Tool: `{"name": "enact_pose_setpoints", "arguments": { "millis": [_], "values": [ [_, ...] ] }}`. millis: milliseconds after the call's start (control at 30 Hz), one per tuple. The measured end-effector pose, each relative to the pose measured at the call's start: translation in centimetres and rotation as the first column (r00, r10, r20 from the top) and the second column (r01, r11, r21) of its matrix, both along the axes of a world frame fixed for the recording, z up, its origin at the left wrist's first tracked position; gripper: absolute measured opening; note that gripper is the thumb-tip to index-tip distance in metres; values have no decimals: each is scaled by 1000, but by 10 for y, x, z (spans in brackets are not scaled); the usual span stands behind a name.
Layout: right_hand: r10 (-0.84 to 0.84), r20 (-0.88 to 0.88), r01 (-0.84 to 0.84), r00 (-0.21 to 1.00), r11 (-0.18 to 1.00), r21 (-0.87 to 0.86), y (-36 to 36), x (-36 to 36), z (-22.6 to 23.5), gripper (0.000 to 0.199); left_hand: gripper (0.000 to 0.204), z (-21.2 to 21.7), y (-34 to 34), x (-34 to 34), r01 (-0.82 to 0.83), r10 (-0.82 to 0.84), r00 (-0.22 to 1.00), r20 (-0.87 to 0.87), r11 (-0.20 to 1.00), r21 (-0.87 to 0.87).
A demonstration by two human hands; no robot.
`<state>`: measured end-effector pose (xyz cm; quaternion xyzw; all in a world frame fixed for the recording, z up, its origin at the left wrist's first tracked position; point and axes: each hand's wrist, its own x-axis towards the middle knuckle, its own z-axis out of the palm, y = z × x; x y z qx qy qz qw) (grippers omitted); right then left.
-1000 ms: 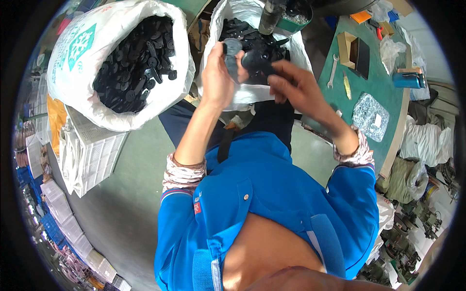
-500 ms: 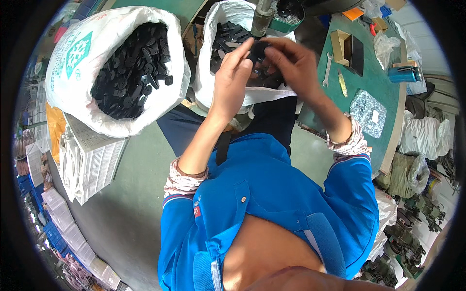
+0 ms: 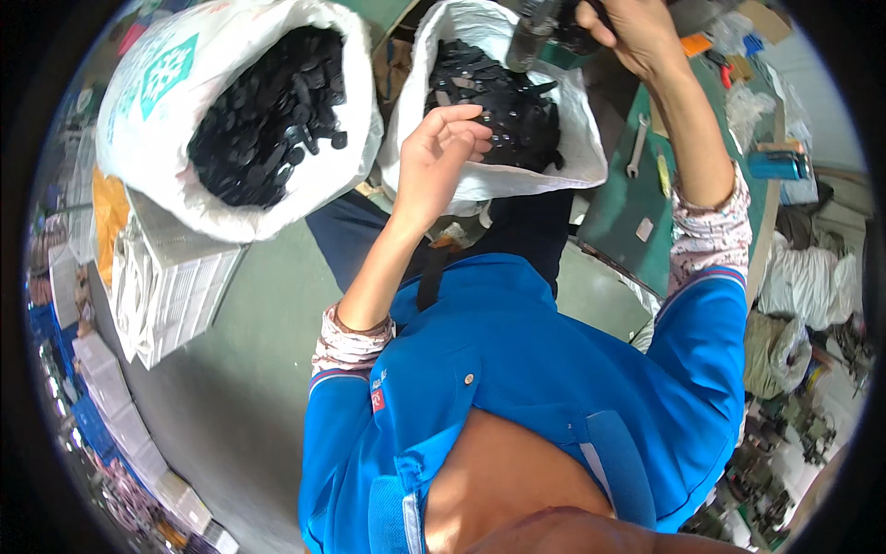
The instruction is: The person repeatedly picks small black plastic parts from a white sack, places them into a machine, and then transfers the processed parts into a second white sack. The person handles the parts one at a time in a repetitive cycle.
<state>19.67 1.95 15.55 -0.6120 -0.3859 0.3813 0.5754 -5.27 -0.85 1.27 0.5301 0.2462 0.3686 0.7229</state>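
Note:
My left hand [image 3: 441,159] hovers over the near left rim of a white sack [image 3: 591,152] full of black plastic parts [image 3: 517,115]. Its index finger is stretched out, the other fingers are loosely bent, and no piece shows between them. Up at the top edge, my right hand [image 3: 639,35] bends its thumb round something dark beside a green tub [image 3: 565,55]. The picture's edge cuts off its other fingers, so what it grips is hidden. A dark metal cylinder of a machine [image 3: 530,42] stands over the sack, between my hands.
A larger white sack [image 3: 360,138] of black flat pieces stands at the left, above a stack of pale crates [image 3: 189,295]. On the green bench at the right are a wrench [image 3: 638,146], a yellow-handled cutter [image 3: 664,174] and a blue cylinder [image 3: 775,165].
My hands have parted from the dark part they held together. My right hand has moved up and right to the top edge; my left has dropped slightly, its fingers bent differently.

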Motion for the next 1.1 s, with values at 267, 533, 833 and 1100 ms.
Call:
{"name": "enact_pose_setpoints", "arguments": {
  "millis": [267,533,833,1100],
  "values": [
    [46,-41,-45,998,999,21,-33,2,-41,30,41,-8,62,-78,-82,376,776,-507,857,509],
    [133,-43,-130,990,989,65,-55,7,-58,34,105,-42,133,-122,498,703,265,-660,487,718],
    [70,109,-79,992,994,79,-55,5,-38,37,118,-33,186,-93,638,739,184,-648,412,651],
    [89,672,-124,735,992,4,-85,-59,-88,41,123,-14,195,-60,841,692,-170,-702,473,262]
  ]
}}
